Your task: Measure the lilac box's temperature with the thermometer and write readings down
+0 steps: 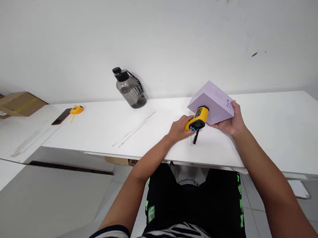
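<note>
My left hand is closed round the handle of a yellow and black infrared thermometer, whose small screen and blue buttons face me. Its front end is close against a lilac box; whether they touch I cannot tell. The box is tilted off the table, with my right hand gripping its lower right corner. Below the thermometer a black pen lies on the white table, beside some faint handwriting.
A grey water bottle stands by the wall. Further left on the white table lie a yellow tape measure and a dark flat strip. Cardboard boxes sit at the far left.
</note>
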